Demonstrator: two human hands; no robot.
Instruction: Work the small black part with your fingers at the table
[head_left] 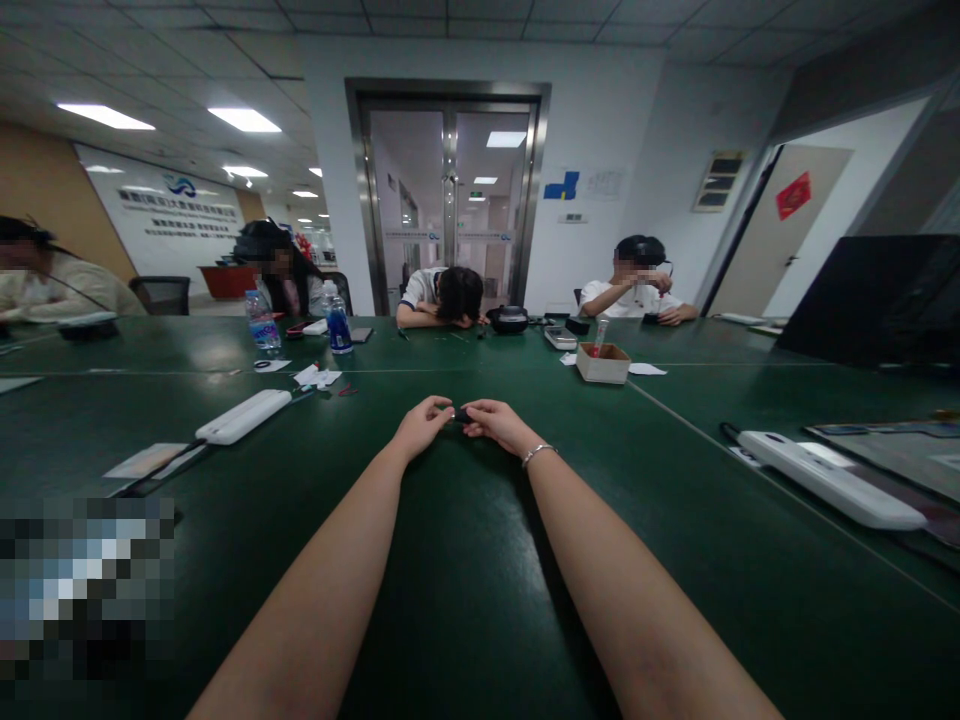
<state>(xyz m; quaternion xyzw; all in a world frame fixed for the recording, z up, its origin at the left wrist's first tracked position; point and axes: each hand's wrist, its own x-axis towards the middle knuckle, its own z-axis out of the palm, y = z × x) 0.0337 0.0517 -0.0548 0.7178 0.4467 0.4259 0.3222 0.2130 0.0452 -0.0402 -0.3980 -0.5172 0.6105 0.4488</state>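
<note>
Both my arms reach straight out over the dark green table (480, 560). My left hand (422, 424) and my right hand (493, 421) meet at the middle of the table, fingers pinched together. Between their fingertips sits a small dark object (460, 414) that both hands grip; it is too small to name. A thin bracelet (537, 453) circles my right wrist.
A white power strip (244, 416) lies to the left and another (829, 480) to the right. A small cardboard box (603, 362), two water bottles (262, 320), paper scraps (316, 377) and a dark screen (877, 298) stand farther off. Several people sit along the far side.
</note>
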